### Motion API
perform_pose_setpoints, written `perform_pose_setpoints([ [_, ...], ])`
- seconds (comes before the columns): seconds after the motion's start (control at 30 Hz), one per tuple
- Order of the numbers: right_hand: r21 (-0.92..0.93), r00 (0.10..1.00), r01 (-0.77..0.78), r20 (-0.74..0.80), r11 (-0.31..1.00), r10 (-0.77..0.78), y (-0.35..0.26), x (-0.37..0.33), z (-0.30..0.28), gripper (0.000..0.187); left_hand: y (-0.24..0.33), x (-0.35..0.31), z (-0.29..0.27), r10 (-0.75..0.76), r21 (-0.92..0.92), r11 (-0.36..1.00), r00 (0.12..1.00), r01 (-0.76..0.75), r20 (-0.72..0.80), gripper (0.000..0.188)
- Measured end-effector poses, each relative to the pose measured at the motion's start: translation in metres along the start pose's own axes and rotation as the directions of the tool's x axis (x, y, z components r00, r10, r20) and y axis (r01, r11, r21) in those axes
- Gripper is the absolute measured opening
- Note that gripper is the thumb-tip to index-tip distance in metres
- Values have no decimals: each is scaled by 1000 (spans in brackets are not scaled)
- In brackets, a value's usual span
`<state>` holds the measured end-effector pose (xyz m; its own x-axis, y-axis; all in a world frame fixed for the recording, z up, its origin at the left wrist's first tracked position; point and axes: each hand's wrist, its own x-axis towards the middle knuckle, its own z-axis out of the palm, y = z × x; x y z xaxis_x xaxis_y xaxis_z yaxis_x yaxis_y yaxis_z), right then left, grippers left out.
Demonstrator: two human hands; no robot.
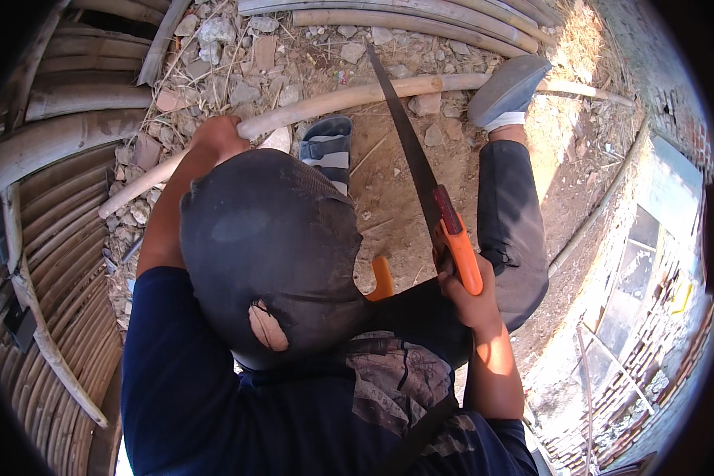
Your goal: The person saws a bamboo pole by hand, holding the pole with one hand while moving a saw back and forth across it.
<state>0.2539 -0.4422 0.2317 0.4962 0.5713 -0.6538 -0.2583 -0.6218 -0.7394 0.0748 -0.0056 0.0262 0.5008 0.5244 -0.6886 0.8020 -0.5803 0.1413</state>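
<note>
The pole [349,94] is of pale wood, looking like bamboo, round and fairly smooth, and it lies across the ground in front of the person. In this view it bends like a bow. Beside the left hand [220,135] it has a blunt raised edge; whether this is a joint or an end, I cannot tell. This hand is closed around the pole, its fingers partly hidden.

The right hand [470,295] grips the saw [417,155] firmly by its handle, which is of smooth orange material with a dark red part near the blade. The blade is a long, dark, flat metal strip, toothed along its left edge and narrowing to the tip. It passes over the pole in view, but I cannot tell if they touch.

The right shoe [506,89], grey and rounded, is over the pole; the left shoe [325,143], with a striped sock, is just beside it. A curved orange piece [382,278] shows near the black hood [262,230], whose cloth has an oval hole.

Around are rough stones [216,33], dry straw and bare earth, with long poles [420,25] beyond, bamboo slats [67,262] on the left and a brick wall [674,381] on the right.
</note>
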Motion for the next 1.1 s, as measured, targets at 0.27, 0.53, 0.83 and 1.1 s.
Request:
perform_pose_setpoints([
  [0.27,92,998,-20,-52,996,25,1,-5,-14,8,1,2,0,-1,-14,1000,1000,2,17,51],
  [0.53,184,994,-49,-86,982,65,-1,19,-7,12,-3,1,4,-21,19,1000,1000,21,16,50],
  [0.83,-14,971,69,-227,998,-70,1,-4,-3,14,9,-21,20,113,201,978,941,-49,-320,43],
  [1.1,101,966,215,-170,971,-196,21,-23,0,16,22,3,36,41,164,986,971,-1,-237,27],
])
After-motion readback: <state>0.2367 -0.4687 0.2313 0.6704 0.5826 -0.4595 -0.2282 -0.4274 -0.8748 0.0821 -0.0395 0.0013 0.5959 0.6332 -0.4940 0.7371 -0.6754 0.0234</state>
